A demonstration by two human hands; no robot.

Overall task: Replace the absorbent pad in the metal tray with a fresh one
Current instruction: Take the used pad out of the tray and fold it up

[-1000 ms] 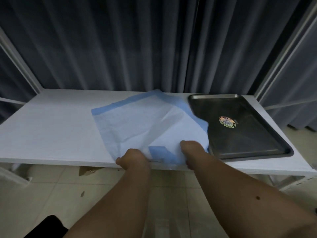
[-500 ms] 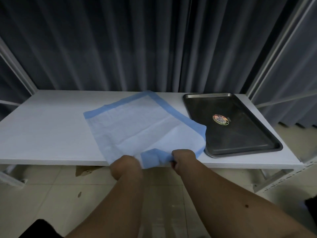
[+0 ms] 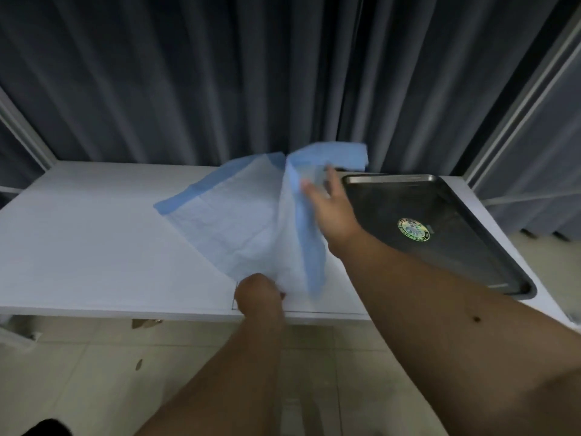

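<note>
A light-blue absorbent pad (image 3: pixel 248 228) with darker blue borders lies on the white table (image 3: pixel 94 247), left of the metal tray (image 3: pixel 490 247). The pad's right side is lifted and folded upward, and its far corner hangs in the air in front of the curtain. My left hand (image 3: pixel 257 294) grips the pad's near corner at the table's front edge. My right hand (image 3: pixel 327 196) is blurred, with fingers stretched out against the raised right flap, just left of the tray's far-left corner. The tray holds no pad and shows a round sticker (image 3: pixel 412 229) on its floor.
Dark curtains (image 3: pixel 220 73) hang close behind the table. White frame posts (image 3: pixel 515 99) rise at the back corners. The tray's near-right corner sits close to the table's right end. Tiled floor (image 3: pixel 78 372) with small scraps lies below the front edge.
My right hand let go of the pad's near edge and moved away from me to the far right side. The pad's right side rose and folded up. My left hand stayed at the near corner.
</note>
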